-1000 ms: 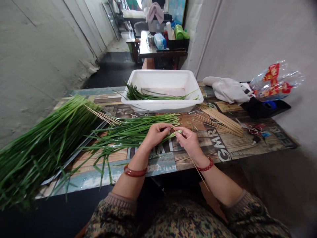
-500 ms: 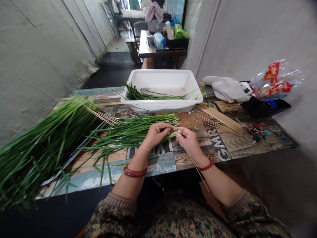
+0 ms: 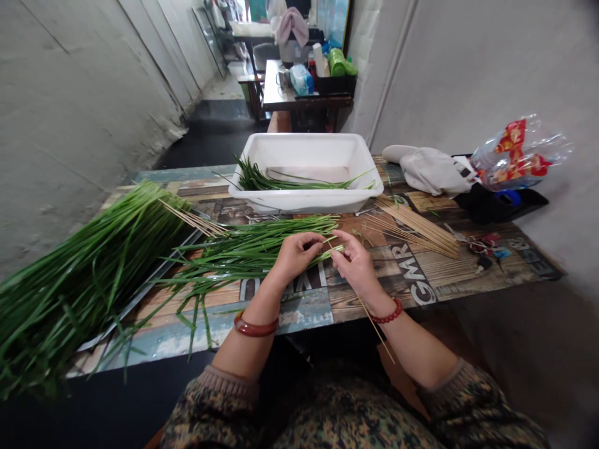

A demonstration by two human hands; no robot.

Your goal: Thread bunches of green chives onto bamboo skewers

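My left hand (image 3: 298, 252) pinches a green chive stalk (image 3: 330, 239) close to its pale end. Facing it, my right hand (image 3: 354, 259) is closed around a thin bamboo skewer (image 3: 377, 324), whose long end slants down past my wrist and over the table edge. The skewer's tip is up by the chive stalk, between my two hands; whether it has pierced the stalk I cannot tell. Pale chive ends also show under my right fingers. Beneath and left of my hands lies a spread of loose chives (image 3: 243, 249) on the table.
A large heap of chives (image 3: 93, 268) lies on the left, with several skewers (image 3: 194, 218) on it. Behind my hands stands a white plastic tub (image 3: 309, 201) with some chives inside. More skewers (image 3: 418, 227), keys (image 3: 484, 249), a cap (image 3: 430, 168) and a plastic bag (image 3: 519, 156) are at right.
My right fingers have lifted and opened slightly near the chive end. My left hand and the skewer stay almost where they were.
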